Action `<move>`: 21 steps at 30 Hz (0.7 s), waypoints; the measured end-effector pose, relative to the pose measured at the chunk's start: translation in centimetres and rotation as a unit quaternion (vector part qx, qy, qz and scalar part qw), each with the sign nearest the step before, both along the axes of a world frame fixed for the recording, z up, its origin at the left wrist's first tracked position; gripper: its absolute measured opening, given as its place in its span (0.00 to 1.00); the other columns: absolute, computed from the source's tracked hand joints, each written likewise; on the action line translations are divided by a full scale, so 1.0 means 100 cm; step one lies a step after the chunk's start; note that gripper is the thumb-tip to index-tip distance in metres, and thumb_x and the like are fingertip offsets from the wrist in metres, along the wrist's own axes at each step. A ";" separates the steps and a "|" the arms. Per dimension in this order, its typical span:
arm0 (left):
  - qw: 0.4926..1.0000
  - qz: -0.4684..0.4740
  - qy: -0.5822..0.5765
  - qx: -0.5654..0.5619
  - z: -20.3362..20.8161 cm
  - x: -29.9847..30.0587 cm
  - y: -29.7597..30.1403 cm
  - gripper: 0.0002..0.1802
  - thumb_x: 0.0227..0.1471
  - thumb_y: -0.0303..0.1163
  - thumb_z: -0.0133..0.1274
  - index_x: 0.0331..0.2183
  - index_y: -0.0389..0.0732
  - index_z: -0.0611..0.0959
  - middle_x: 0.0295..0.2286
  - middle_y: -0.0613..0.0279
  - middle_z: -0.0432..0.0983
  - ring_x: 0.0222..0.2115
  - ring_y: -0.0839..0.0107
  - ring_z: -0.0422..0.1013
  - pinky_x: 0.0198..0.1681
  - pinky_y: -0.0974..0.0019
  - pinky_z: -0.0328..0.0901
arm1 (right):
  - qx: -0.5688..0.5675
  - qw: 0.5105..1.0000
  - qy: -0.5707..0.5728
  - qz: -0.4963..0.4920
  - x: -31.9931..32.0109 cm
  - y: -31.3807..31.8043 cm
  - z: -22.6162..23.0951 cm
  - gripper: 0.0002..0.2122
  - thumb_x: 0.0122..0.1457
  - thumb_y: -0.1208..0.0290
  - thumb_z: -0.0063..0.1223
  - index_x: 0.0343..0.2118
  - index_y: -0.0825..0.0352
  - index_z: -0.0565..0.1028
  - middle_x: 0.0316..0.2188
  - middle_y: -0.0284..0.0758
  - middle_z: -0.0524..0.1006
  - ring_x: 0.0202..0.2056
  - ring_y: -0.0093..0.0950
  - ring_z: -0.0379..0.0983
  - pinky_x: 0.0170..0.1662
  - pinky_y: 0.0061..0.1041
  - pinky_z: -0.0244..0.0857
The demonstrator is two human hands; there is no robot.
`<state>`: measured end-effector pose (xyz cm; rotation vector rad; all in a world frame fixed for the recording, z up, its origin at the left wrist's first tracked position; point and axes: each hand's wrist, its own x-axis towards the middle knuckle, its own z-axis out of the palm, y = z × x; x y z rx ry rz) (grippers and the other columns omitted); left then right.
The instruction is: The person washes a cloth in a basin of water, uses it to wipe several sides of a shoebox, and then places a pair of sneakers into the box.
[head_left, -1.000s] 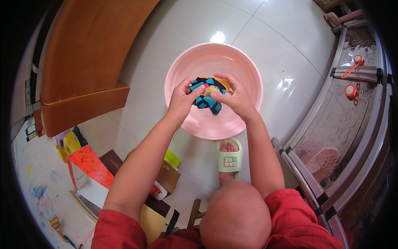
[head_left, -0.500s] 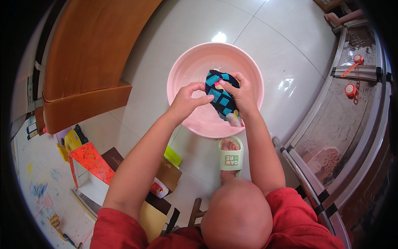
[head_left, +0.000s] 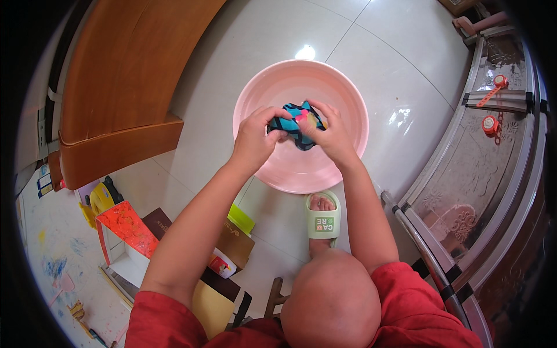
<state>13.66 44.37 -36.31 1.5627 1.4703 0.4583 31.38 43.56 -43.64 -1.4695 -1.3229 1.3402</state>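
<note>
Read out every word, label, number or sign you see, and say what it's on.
Pale green slipper: clear pale lettering on a green patch; I don't repeat printed wording.
Brown box: markings too small to read.
White container: coloured label, too small to read.
Patterned cloth: no lettering I can make out.

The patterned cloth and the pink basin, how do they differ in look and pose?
Look: the patterned cloth is mostly teal and black, while the pink basin is one plain colour.
Shape: the cloth is bunched and crumpled; the basin is round and much larger.
Pose: the cloth is held between the left hand and right hand, whereas the basin sits on the tiled floor.
Shared: both show pink.
</note>
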 end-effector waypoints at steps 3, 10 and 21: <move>0.994 0.100 -0.040 0.026 -0.013 -0.007 0.003 0.13 0.39 0.17 0.59 0.32 0.38 0.80 0.30 0.59 0.73 0.28 0.71 0.73 0.33 0.69 0.67 | -0.002 0.997 0.007 0.080 -0.001 -0.003 0.008 0.28 0.47 0.61 0.65 0.52 0.65 0.71 0.57 0.48 0.59 0.51 0.37 0.68 0.53 0.33 0.63; 0.990 0.063 -0.057 -0.114 -0.003 -0.011 0.009 0.17 0.43 0.21 0.60 0.36 0.37 0.72 0.30 0.59 0.73 0.33 0.68 0.74 0.36 0.68 0.67 | -0.126 0.980 0.077 0.135 0.002 0.001 0.006 0.13 0.51 0.73 0.59 0.40 0.68 0.74 0.27 0.41 0.77 0.31 0.29 0.76 0.36 0.27 0.69; 0.993 0.102 0.055 -0.020 -0.027 -0.010 -0.006 0.22 0.39 0.24 0.62 0.38 0.36 0.73 0.36 0.54 0.73 0.35 0.62 0.73 0.41 0.63 0.68 | -0.207 0.975 0.078 -0.024 -0.006 -0.004 -0.003 0.09 0.49 0.76 0.58 0.31 0.76 0.73 0.26 0.40 0.75 0.28 0.26 0.77 0.24 0.23 0.75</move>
